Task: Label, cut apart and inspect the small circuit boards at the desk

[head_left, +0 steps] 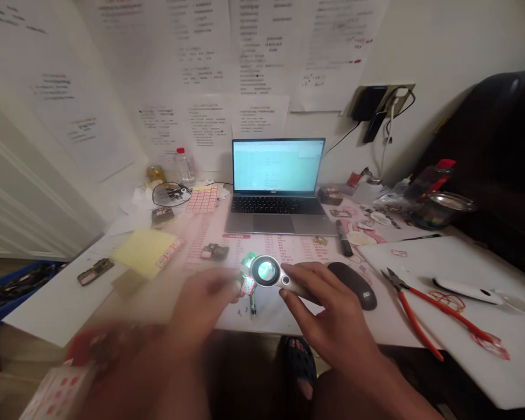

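Note:
My right hand (332,309) is wrapped round the handle of a round magnifying glass (266,271), whose lens glows with light. Pinched in the fingers of my left hand (201,297) is a small green circuit board (249,260), partly covered by the lens. A little white and red label (247,285) shows at my left fingertips; whether it is stuck to the board I cannot tell. Just below lies a narrow green piece (253,303), with tiny dark bits beside it. Beyond my left hand rests a camouflage-coloured part (214,251).
A laptop (275,223) stands open at the back. To the right are a black mouse (354,284), a marker (343,238), orange-handled cutters (413,312) and a second, white-handled magnifier (466,290). Yellow sheets (142,254) lie left, near a blue bin (13,309).

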Available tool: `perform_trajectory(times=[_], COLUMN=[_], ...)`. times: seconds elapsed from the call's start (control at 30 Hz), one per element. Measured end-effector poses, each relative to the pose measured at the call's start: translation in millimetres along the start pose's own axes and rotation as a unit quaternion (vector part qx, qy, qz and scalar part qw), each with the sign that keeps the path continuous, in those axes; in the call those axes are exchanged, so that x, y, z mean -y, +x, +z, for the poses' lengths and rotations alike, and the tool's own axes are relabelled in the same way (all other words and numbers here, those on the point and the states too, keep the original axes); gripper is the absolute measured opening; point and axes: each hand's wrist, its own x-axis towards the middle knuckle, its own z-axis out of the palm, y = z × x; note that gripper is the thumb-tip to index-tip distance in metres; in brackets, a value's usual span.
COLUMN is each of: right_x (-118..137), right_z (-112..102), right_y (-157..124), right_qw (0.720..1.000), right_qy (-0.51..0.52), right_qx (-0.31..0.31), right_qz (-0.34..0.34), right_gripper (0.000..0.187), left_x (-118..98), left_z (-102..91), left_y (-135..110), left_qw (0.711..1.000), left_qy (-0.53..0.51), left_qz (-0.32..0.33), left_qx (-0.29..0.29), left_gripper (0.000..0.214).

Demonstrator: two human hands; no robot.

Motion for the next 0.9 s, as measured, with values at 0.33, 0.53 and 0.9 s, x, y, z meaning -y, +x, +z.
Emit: perform_trajectory(times=[0.33, 0.53, 0.9], right_x=[-0.9, 0.1, 2.0], right_z=[2.3, 2.6, 2.4], right_y=[-0.3, 0.3, -0.4], right_qw=[1.0, 1.0, 1.0], right_qy=[0.01, 0.01, 0.016], right_qx=[0.009, 0.007, 0.007], right_qz=[-0.005, -0.013, -0.013], right_gripper=[0.031, 0.032, 0.031], left_x=[0.1, -0.1, 0.4], left_z=[-0.1, -0.1, -1.4], left_y=[-1.2, -1.3, -2.2], left_qw=[1.0, 1.0, 1.0], left_qy=[-0.003, -0.016, 0.001], left_qz=[-0.012, -0.018, 0.013], left_qx=[-0.003, -0.002, 0.009], left_gripper=[0.034, 0.033, 0.023])
